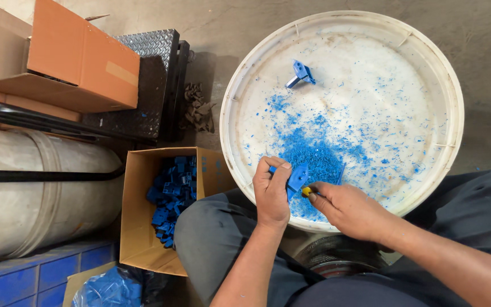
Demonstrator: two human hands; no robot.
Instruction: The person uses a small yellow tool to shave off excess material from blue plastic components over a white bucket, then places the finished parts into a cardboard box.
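Your left hand [272, 190] is pinching the blue plastic part [297, 178] over the white tub's [240, 102] near rim; your right hand [345, 207] is gripping a yellow-tipped blade [308, 192] (barely visible), which could slip toward your left fingers.

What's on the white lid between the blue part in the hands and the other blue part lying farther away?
In the head view, only blue shavings on the white lid.

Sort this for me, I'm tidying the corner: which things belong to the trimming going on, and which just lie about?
In use: blue plastic part in left hand; small tool in right hand; white lid; blue shavings; box of blue parts.
Lying about: orange carton; rag; drum.
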